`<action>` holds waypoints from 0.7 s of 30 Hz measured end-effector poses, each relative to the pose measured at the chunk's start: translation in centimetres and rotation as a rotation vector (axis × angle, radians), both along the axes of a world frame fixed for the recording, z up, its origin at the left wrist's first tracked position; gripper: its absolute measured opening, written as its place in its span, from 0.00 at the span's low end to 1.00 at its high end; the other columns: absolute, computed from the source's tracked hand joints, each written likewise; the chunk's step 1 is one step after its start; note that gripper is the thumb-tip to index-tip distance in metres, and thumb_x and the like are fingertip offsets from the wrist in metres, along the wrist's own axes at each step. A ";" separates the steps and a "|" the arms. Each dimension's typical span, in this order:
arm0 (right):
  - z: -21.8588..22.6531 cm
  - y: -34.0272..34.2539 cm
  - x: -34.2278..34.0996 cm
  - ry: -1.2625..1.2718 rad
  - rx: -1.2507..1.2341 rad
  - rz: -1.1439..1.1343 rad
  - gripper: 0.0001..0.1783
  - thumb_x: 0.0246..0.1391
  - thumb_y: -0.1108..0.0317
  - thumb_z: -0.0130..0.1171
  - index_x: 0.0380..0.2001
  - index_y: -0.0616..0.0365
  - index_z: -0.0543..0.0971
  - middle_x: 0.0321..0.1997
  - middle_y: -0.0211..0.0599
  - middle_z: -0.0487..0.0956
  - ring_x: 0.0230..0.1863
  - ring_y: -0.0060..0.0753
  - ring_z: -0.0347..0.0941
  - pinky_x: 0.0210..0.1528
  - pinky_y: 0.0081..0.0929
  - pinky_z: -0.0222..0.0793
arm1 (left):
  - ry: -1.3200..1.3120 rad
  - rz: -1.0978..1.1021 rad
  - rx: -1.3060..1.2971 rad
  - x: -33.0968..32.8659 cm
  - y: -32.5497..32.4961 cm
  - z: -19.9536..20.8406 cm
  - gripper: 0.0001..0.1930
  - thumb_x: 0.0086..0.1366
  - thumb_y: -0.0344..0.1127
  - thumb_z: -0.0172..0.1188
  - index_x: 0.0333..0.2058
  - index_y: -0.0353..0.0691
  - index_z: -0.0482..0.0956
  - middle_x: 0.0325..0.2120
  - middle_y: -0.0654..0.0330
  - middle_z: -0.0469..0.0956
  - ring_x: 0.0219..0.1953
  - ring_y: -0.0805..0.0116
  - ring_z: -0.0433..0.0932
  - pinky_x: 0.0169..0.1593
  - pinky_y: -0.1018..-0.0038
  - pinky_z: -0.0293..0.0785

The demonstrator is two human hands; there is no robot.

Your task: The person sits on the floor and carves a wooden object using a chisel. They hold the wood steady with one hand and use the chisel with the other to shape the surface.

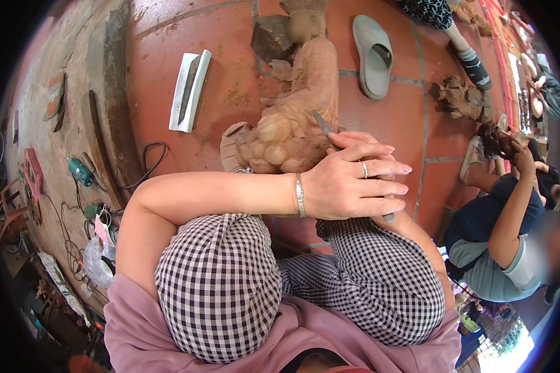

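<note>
A light wooden carved statue [298, 105] lies on the red tiled floor [224, 56] in front of my knees. My right hand [350, 139] is mostly hidden under the left; its fingers grip a metal chisel [322, 122] whose blade touches the statue's side. The chisel's handle end pokes out below my hands. My left arm crosses over from the left. My left hand [354, 183], with a ring and a bracelet, lies flat on top of the right hand, fingers straight and pointing right.
A grey slipper [373, 56] lies beyond the statue. A flat blade on white wrapping [190, 90] rests at the left. Teal power tools [81, 171] and cables lie by the wall. Another person [510, 236] sits at the right near a rough wood piece [460, 99].
</note>
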State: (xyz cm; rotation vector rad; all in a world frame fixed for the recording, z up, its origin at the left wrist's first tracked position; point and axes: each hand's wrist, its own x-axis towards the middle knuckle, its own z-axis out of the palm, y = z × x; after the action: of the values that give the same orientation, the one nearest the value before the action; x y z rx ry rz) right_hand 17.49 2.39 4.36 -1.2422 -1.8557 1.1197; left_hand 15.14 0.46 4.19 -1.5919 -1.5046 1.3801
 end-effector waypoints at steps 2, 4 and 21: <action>0.1 -0.1 0.1 -0.004 0.005 0.001 0.17 0.57 0.62 0.60 0.44 0.63 0.81 0.50 0.46 0.79 0.55 0.48 0.74 0.59 0.45 0.69 | -0.027 0.069 0.029 0.5 1.0 1.7 0.17 0.66 0.40 0.58 0.45 0.32 0.81 0.47 0.52 0.83 0.53 0.58 0.80 0.59 0.67 0.73; 0.2 -0.2 0.1 -0.006 0.010 -0.002 0.17 0.57 0.62 0.60 0.44 0.63 0.81 0.51 0.46 0.79 0.56 0.48 0.74 0.59 0.45 0.69 | -0.085 0.052 0.048 0.8 1.4 2.1 0.17 0.66 0.40 0.58 0.45 0.32 0.81 0.47 0.52 0.82 0.53 0.58 0.80 0.59 0.67 0.73; -0.1 0.7 0.8 0.004 0.020 0.043 0.17 0.58 0.61 0.59 0.44 0.63 0.81 0.52 0.46 0.79 0.57 0.49 0.74 0.61 0.47 0.68 | -0.494 -0.062 0.201 1.4 2.9 3.3 0.21 0.66 0.40 0.55 0.53 0.32 0.76 0.50 0.53 0.80 0.54 0.58 0.79 0.60 0.65 0.72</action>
State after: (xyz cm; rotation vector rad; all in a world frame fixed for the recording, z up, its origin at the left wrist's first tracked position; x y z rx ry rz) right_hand 18.32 3.05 4.24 -1.1928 -1.8944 1.1232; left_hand 16.51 3.33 7.54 -1.9160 -1.7838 0.7995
